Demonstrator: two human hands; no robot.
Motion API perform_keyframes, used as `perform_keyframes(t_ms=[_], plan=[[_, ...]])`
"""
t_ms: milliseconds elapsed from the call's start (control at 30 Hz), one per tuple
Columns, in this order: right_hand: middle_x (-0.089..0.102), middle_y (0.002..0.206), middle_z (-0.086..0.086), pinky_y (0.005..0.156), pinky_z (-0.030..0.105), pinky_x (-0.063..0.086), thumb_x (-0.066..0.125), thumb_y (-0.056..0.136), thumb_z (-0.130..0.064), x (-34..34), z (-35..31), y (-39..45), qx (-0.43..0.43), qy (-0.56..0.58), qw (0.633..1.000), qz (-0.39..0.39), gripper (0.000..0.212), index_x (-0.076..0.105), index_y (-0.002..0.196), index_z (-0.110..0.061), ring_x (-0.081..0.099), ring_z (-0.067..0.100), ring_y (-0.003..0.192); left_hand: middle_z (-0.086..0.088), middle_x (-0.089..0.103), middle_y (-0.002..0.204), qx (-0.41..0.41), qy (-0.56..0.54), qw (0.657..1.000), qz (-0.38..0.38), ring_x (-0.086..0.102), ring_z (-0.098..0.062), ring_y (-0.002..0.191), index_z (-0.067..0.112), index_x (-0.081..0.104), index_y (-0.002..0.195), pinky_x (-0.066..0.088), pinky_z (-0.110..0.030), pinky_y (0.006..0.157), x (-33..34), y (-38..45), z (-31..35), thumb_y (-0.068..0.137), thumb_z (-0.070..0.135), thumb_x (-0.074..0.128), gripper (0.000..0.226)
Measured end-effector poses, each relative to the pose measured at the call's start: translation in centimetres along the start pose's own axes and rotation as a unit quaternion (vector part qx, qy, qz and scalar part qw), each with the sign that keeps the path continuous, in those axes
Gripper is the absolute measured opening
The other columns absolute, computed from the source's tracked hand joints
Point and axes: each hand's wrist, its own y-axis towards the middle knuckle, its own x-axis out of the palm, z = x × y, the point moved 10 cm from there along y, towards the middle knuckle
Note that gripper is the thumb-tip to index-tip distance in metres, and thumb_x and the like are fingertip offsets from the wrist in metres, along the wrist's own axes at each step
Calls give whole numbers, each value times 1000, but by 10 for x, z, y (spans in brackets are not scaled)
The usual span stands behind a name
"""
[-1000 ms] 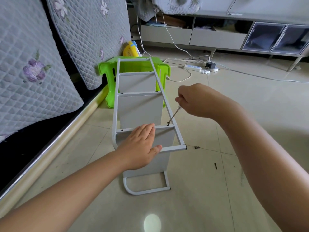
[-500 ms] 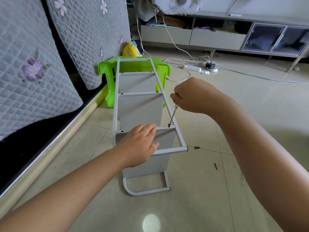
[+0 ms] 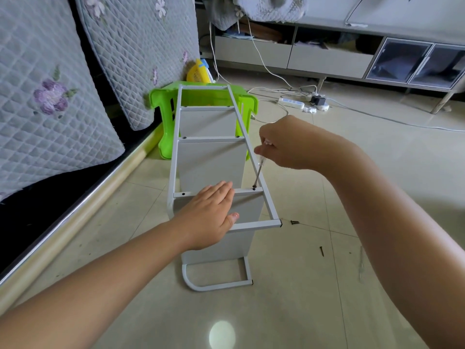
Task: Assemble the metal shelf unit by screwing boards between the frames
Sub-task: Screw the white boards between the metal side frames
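- Barely any movement since the earlier frames: right hand (image 3: 284, 144) had drawn in a touch over the frame's right rail, and the screwdriver (image 3: 258, 170) stood steeper, its tip on the same screw (image 3: 254, 188).
- Right hand was curled round the screwdriver's clear handle, shaft slanting down to the rung's right end.
- Left hand (image 3: 210, 217) lay flat, fingers straight and together, pressing on that rung, thumb against the frame's end bar.
- Shelf unit (image 3: 176, 147) lay on its side on the floor (image 3: 327, 298), top frame facing up, 3 boards (image 3: 211, 165) standing between the frames, far end just beside a green stool (image 3: 163, 102).
- 2 loose screws (image 3: 294, 222) sat on the floor just right of the frame's near corner.
- Quilted cushions (image 3: 50, 96) leaned at the left; a power strip (image 3: 292, 102) lay beyond the stool.
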Motion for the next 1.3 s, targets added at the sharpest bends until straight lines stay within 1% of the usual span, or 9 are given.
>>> perform_keyframes(t_ms=[67,167,367,567,767,867,1000,1100,1300], plan=[[38,62,4,56,28,30,37,96,-28,-4,3,2,20,-32,999,18,43,35,57,-12,43,28,75,-6,-14,156,0,-2,1000,1,-14,-13,143,7,-7,148,-13,-23,111,0,-1,1,91,43,-2,67],[32,60,4,53,25,29,34,95,-27,-7,12,5,59,-32,997,40,43,28,55,-14,40,27,71,-6,-15,156,0,-11,1000,3,-14,-13,143,7,-7,148,-13,-24,111,-1,-2,1,99,39,4,59],[44,73,9,67,34,35,34,93,-15,8,1,-2,2,86,996,-9,10,33,86,-7,41,27,75,-6,-14,156,0,-18,1000,10,-14,-13,143,7,-7,148,-13,-23,111,-2,-3,2,101,35,13,58],[53,88,9,69,28,36,38,95,-13,4,3,-6,7,96,995,-18,18,51,104,-4,44,23,81,-6,-14,156,2,-6,1000,13,-14,-13,143,7,-7,148,-14,-22,110,-1,-2,2,88,43,-3,70],[33,62,2,54,25,30,33,95,-25,-3,15,3,69,-44,997,7,42,32,56,-10,42,26,76,-5,-15,156,3,-7,1000,21,-14,-13,143,8,-7,148,-14,-22,109,-2,-3,2,79,43,-5,77],[40,76,4,69,30,34,29,98,-30,1,20,4,80,-33,996,6,35,38,74,-6,42,26,81,-5,-15,156,6,-7,1000,24,-15,-13,143,8,-8,148,-15,-21,108,-3,-3,3,79,43,-5,77],[49,90,13,69,32,36,34,94,-18,10,9,-4,35,46,998,-29,18,43,98,-3,45,28,82,-5,-15,156,6,-6,1000,29,-15,-13,143,9,-8,148,-15,-21,108,-2,-2,2,78,48,-10,80],[48,83,9,68,34,39,34,94,-18,10,4,-13,18,39,998,-36,10,39,93,-9,46,29,79,-5,-15,156,3,-2,1000,27,-15,-13,143,9,-8,148,-14,-22,110,-1,-2,2,78,45,-8,79],[32,61,0,58,28,30,35,95,-32,1,9,-11,41,-57,997,-33,45,31,54,-15,40,24,75,-5,-15,156,-1,-1,1000,28,-14,-13,143,9,-7,148,-13,-23,111,-4,0,0,78,43,-6,78]])
